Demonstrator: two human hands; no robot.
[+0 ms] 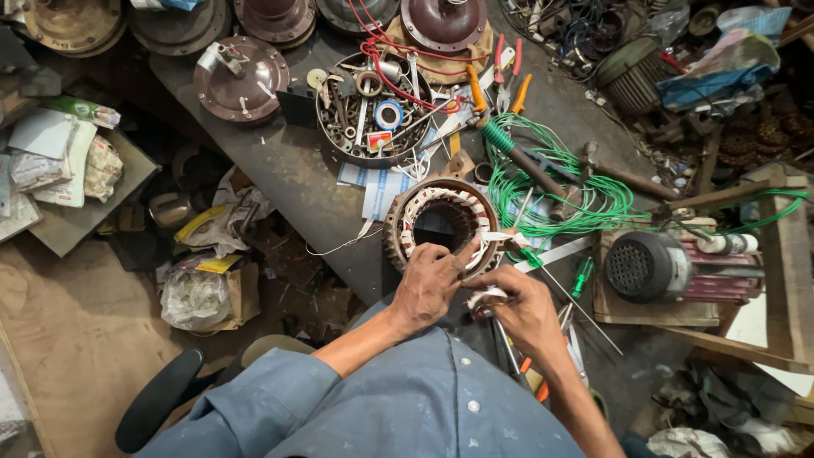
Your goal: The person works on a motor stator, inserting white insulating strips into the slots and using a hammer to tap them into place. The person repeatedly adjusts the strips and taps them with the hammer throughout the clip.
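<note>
A round motor stator [441,219] with copper windings and white insulation lies on the dark workbench [288,170] in front of me. My left hand [428,284] rests on its near rim, fingers curled over the windings, pinching a white strip. My right hand [517,309] sits just right of it, holding the other end of the white tape or paper strip [487,295] close to the stator's edge. Blue sleeves cover both my arms.
A round metal tray [373,110] of small tools and parts stands behind the stator. Coiled green wire [560,182] and a hammer lie to the right, beside a small motor on a wooden frame [653,267]. Motor end covers line the bench's back; clutter fills the floor at left.
</note>
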